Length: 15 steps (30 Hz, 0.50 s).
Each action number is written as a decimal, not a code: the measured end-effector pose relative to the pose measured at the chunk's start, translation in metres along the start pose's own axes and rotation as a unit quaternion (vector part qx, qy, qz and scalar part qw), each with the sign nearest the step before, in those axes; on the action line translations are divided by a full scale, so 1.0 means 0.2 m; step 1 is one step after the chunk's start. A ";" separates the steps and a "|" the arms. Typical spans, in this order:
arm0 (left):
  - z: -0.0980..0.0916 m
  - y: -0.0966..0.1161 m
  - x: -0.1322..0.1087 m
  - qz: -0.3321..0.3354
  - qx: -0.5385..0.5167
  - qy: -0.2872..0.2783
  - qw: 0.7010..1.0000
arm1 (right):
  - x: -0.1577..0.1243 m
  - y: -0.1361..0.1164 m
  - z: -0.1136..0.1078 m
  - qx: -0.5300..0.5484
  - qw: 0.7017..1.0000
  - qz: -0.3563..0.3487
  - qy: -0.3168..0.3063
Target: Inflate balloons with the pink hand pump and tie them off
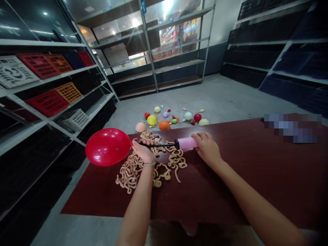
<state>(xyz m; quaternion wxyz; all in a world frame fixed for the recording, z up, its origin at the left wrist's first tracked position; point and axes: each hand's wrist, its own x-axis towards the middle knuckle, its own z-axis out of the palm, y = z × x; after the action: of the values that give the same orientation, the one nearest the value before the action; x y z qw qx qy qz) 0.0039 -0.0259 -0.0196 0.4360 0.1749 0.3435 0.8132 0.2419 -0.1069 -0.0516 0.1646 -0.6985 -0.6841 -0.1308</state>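
A large inflated red balloon [108,147] sticks out to the left of my left hand [144,152]. That hand is closed where the balloon's neck meets the tip of a hand pump, whose black rod [164,145] runs to the right. My right hand [208,147] is wrapped round the right end of the pump's pink barrel [188,143]. Below both hands, a tangle of beige, rope-like curled strands [132,171] lies on the dark red table [230,191]. My left wrist wears a pale green band.
Beyond the table's far edge, several balloons, among them a yellow one [152,120] and an orange one [164,125], lie on the grey floor [217,99]. Shelves with plastic crates [48,102] stand at left. A blurred-out item [292,128] lies at the table's right.
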 end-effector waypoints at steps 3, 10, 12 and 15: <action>0.00 -0.01 -0.02 -0.010 -0.008 0.006 1.000 | -0.02 -0.14 -0.03 -0.008 1.000 0.018 -0.023; 0.03 -0.09 -0.14 -0.033 -0.004 -0.071 0.997 | -0.06 -0.30 -0.03 0.032 0.995 -0.039 -0.080; 0.04 -0.09 -0.13 -0.031 0.000 -0.073 0.997 | -0.05 -0.26 -0.02 0.036 0.995 -0.058 -0.076; 0.04 -0.06 -0.10 -0.018 -0.003 -0.059 0.998 | -0.01 -0.14 -0.01 0.024 0.997 -0.054 -0.050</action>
<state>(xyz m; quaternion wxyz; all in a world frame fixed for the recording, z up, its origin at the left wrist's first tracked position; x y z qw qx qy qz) 0.0265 -0.0342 -0.0226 0.4710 0.2148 0.3176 0.7944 0.2149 -0.1100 -0.0495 0.1390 -0.6623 -0.7310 -0.0880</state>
